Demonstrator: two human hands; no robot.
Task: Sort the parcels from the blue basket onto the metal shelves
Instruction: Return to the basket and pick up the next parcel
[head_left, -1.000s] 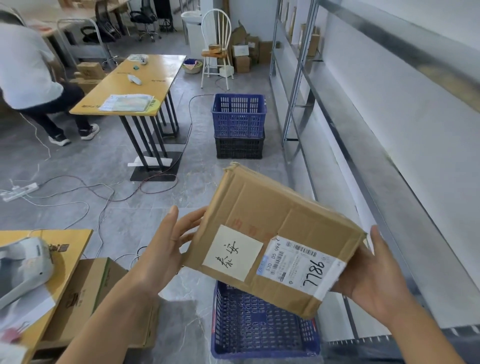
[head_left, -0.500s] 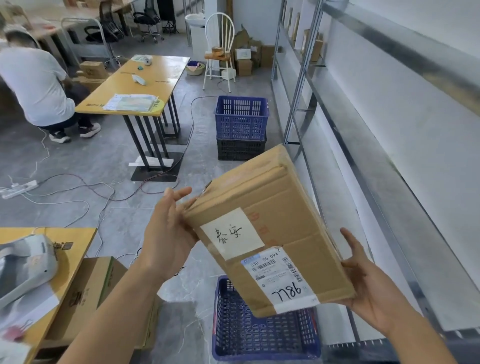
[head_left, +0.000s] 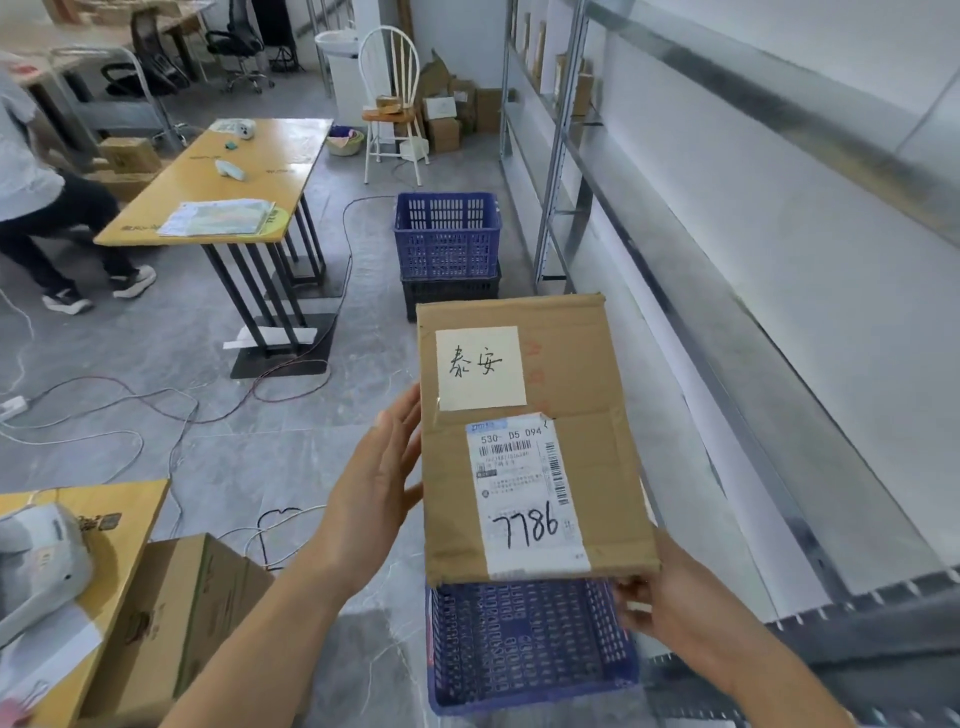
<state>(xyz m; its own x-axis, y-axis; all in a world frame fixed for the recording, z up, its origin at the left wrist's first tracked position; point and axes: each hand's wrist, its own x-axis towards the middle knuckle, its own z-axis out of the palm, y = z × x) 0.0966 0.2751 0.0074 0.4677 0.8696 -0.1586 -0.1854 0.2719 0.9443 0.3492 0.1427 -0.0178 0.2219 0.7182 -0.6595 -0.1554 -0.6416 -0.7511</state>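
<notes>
I hold a brown cardboard parcel (head_left: 582, 384) in front of me, face up, with a white handwritten note and a shipping label marked 7786. My right hand (head_left: 670, 608) grips its near right corner from below. My left hand (head_left: 379, 488) lies flat against its left edge with fingers extended. Directly beneath the parcel stands the blue basket (head_left: 524, 649) on the floor; its visible part shows no parcels. The metal shelves (head_left: 779, 395) run along the right side.
A second blue basket (head_left: 447, 234) sits on a black crate further down the aisle. A yellow table (head_left: 228, 182) and a person (head_left: 36, 208) are at left. Cables trail over the floor. A cardboard box (head_left: 176, 623) and a table corner are near left.
The parcel has turned clockwise from a tilted position until its labels read upright and square to me. My left hand slid to its left edge; my right hand moved under the near corner.
</notes>
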